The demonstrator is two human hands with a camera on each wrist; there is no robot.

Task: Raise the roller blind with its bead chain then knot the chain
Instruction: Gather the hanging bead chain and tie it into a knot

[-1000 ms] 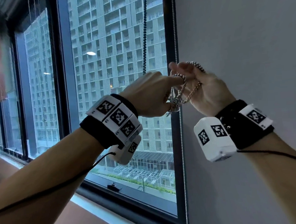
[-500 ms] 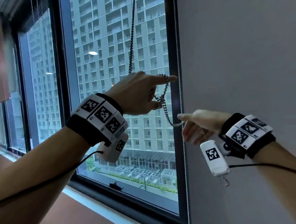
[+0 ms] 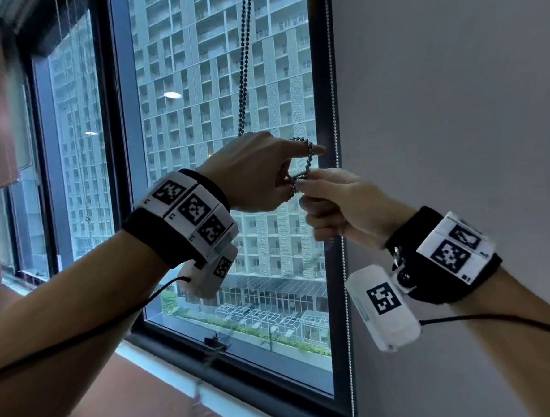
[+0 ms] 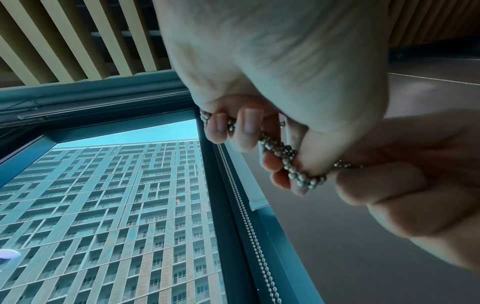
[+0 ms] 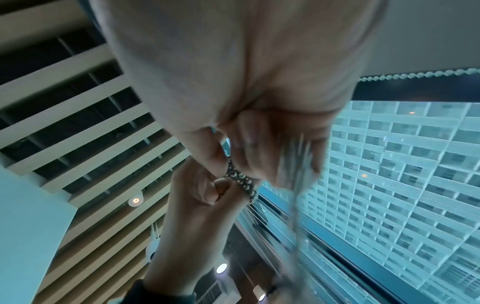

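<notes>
Head view, going left to right: I see the window frame (image 3: 117, 185) with the apartment block behind the glass, then the bead chain (image 3: 245, 65) dropping as two dark strands from the top edge into my left hand (image 3: 252, 174). That hand has its index finger stretched out with a loop of chain over it, while the other fingers curl around more beads; from the left wrist view the chain (image 4: 283, 152) runs across those curled fingertips (image 4: 248, 127) and bunches at the thumb. Just right of it, touching at the chain, my right hand (image 3: 341, 201) is closed into a loose fist and pinches the bunched beads between thumb and forefinger. The right wrist view shows that pinch on the chain (image 5: 241, 181), with a blurred strand beside it. A second, lighter bead chain (image 3: 332, 76) hangs straight along the frame's right edge, against the grey wall (image 3: 454, 100).
</notes>
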